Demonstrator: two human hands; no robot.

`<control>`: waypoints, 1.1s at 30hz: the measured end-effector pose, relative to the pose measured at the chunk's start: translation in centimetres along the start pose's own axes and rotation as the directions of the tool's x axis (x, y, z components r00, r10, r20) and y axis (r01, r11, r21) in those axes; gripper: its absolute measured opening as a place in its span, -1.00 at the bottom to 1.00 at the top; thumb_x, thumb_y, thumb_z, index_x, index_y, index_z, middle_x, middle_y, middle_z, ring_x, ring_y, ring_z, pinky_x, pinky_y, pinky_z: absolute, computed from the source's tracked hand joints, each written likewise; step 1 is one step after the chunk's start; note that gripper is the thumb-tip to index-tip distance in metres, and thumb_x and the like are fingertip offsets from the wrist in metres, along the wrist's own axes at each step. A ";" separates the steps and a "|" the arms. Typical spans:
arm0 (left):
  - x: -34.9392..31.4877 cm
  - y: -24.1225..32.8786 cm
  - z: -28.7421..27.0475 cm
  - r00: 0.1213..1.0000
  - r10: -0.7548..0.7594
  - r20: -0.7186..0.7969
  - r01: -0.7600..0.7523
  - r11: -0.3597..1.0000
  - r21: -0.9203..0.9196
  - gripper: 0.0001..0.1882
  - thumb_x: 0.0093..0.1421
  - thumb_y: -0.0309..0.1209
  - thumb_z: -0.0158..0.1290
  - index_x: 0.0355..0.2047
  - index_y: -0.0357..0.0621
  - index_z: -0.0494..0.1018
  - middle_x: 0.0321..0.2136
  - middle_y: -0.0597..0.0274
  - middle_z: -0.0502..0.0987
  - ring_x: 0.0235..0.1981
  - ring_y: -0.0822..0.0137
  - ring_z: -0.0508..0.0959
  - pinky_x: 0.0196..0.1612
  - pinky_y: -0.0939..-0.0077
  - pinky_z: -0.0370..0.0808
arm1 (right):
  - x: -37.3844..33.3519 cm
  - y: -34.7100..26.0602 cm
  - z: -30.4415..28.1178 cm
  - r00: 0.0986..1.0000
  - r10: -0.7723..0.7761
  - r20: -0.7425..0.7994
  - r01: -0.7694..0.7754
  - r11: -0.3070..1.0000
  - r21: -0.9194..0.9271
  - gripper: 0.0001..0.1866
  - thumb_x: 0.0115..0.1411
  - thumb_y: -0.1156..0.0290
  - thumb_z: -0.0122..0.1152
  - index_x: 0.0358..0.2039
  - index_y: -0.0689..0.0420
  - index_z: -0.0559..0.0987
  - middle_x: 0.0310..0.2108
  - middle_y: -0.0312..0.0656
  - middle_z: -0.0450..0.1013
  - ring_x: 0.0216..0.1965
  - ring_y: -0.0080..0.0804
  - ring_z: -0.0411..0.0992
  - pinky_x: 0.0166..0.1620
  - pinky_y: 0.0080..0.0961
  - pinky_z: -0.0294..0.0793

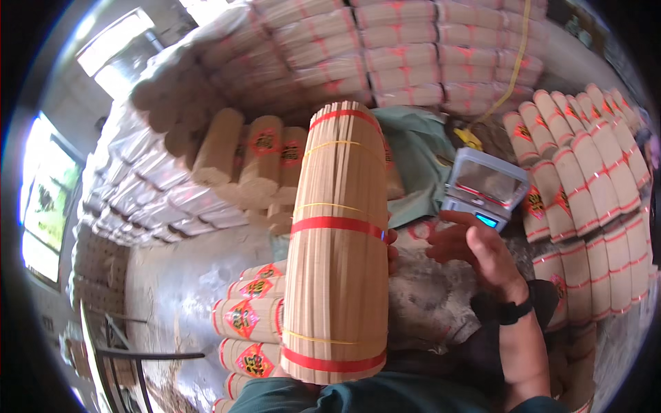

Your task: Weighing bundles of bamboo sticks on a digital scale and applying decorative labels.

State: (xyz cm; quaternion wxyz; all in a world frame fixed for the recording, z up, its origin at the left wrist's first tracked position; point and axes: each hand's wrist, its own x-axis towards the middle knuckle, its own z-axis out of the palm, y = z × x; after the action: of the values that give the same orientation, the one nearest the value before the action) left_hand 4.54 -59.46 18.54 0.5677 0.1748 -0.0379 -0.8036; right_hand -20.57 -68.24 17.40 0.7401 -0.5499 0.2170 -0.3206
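A large bundle of thin, pale wooden sticks (pixel 337 275) stands up before me, leaning slightly. Red straps circle it at both ends and the middle, with thin yellow bands between them. My left hand (pixel 392 253) holds it from behind; only some fingertips show at its right edge, and the rest is hidden. To the right of the bundle, my right hand (pixel 478 251) is raised with its fingers apart, touching nothing. A black band (pixel 515 312) circles that wrist. Beyond this hand sits a grey scale (pixel 489 179) with a lit blue display.
Wrapped bundles (pixel 403 55) are stacked high at the back and left. More bundles with red labels stand in rows at the right (pixel 585 165) and lie at my lower left (pixel 251 320). Green cloth (pixel 413 151) lies behind the scale. A dark metal frame (pixel 151 356) stands far left.
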 end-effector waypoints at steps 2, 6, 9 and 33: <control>-3.2 2.1 -0.7 0.998 0.050 -0.033 -0.049 0.998 0.040 -0.33 0.18 -0.08 0.05 0.16 -0.24 0.18 -0.03 -0.09 0.39 -0.09 -0.03 0.50 -0.01 0.07 0.47 | -0.1 0.4 1.5 0.999 0.038 0.011 -0.038 0.999 -0.026 -0.45 0.33 0.08 -0.09 0.14 0.25 0.27 -0.14 0.02 0.47 -0.14 -0.18 0.51 -0.08 -0.34 0.51; -7.0 2.5 -5.1 0.930 0.270 0.248 -0.231 0.957 -0.176 -0.30 0.16 -0.11 0.08 0.20 -0.23 0.14 -0.01 -0.06 0.36 -0.05 0.02 0.47 0.04 0.10 0.43 | -0.3 2.1 3.4 0.991 0.114 0.065 -0.110 0.992 -0.062 -0.43 0.31 0.05 -0.06 0.14 0.26 0.28 -0.15 0.02 0.48 -0.16 -0.17 0.52 -0.09 -0.34 0.52; -10.2 3.2 -6.7 0.881 0.394 0.261 -0.266 0.870 -0.415 -0.20 0.13 -0.23 0.12 0.27 -0.22 -0.01 0.04 0.04 0.29 -0.06 0.20 0.40 0.00 0.28 0.33 | 0.1 3.9 4.8 0.983 0.181 0.029 -0.181 0.983 -0.011 -0.42 0.30 0.05 -0.04 0.14 0.27 0.28 -0.16 0.01 0.47 -0.16 -0.15 0.52 -0.10 -0.31 0.52; -36.1 -6.8 -21.7 0.246 0.893 -0.378 -0.966 0.260 -0.014 -0.39 0.22 -0.05 -0.01 0.16 -0.15 0.22 0.02 0.14 0.41 0.03 0.15 0.42 0.09 0.20 0.37 | 3.4 8.0 10.7 0.880 0.394 0.264 -0.354 0.916 -0.187 -0.43 0.34 0.09 -0.12 0.18 0.26 0.22 -0.08 -0.05 0.43 -0.10 -0.30 0.46 0.00 -0.40 0.42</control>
State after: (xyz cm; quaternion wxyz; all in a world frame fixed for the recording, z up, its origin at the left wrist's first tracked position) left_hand 16.08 -20.62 5.07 0.9485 0.1634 0.0491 -0.2669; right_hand -9.08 -61.91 13.12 0.7738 -0.5872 0.2267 -0.0702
